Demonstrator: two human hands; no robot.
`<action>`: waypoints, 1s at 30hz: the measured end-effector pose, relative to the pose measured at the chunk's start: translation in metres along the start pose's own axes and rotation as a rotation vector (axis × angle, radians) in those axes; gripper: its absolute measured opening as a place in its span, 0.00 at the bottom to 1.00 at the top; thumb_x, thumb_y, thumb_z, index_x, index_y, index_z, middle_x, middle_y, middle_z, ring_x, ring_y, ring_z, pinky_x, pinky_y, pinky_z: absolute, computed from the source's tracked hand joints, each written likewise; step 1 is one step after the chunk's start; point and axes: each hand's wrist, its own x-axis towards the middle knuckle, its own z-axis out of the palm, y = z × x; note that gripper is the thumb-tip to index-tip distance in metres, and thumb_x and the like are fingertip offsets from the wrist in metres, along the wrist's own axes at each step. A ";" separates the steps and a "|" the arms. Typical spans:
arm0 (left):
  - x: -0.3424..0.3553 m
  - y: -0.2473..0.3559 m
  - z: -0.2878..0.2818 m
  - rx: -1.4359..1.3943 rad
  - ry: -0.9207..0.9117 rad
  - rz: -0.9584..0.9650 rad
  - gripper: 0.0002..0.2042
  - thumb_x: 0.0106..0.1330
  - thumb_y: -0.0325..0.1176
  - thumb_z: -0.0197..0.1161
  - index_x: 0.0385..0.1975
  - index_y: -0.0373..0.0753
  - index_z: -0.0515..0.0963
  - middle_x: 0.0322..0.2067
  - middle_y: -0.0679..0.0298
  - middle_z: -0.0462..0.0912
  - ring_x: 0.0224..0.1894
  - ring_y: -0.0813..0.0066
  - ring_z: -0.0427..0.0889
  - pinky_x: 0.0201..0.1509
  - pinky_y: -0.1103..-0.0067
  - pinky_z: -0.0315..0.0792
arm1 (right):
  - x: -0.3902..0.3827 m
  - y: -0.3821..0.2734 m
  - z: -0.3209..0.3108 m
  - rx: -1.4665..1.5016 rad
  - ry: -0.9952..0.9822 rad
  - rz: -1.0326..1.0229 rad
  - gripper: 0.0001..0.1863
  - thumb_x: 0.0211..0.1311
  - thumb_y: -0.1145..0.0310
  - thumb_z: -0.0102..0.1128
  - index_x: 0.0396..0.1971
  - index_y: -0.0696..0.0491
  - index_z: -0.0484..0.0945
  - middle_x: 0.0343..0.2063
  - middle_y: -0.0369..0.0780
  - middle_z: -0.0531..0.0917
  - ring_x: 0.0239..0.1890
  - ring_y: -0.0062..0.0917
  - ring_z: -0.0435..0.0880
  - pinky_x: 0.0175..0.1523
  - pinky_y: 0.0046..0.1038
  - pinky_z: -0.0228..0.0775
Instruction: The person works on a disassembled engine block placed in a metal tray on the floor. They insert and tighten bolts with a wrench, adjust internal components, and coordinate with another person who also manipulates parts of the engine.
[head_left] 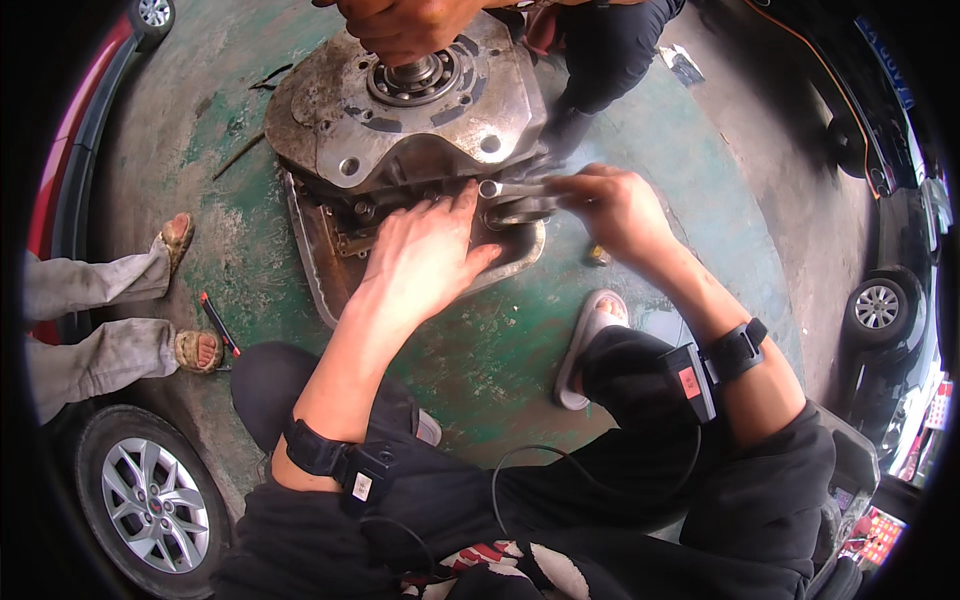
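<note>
A dirty metal housing (310, 125) with bolt holes and a ball bearing (406, 100) stands over a rimmed metal pan (310, 281). My left hand (420, 255) lies at the housing's lower front, fingers extended over the pan's upper part, fingertips beside the ring end of a silver wrench (512, 188). My right hand (622, 215) is closed on that wrench at the housing's right side. A round metal part (515, 212) sits just under the wrench, partly hidden. A co-worker's hand (405, 22) grips the shaft at the bearing from above.
A co-worker's dark-trousered leg (610, 50) is behind the housing. Another person's sandaled feet (195, 350) stand at left, near a black-and-red tool (222, 325) and a rod (238, 155). A loose wheel (155, 495) is at lower left; cars (880, 330) flank both sides.
</note>
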 end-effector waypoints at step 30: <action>0.012 0.020 0.002 0.003 0.080 -0.041 0.23 0.58 0.43 0.62 0.55 0.45 0.74 0.35 0.56 0.83 0.38 0.55 0.82 0.42 0.66 0.73 | 0.015 0.009 -0.006 -0.273 -0.214 -0.016 0.14 0.50 0.65 0.57 0.39 0.42 0.82 0.29 0.41 0.82 0.33 0.38 0.83 0.37 0.37 0.75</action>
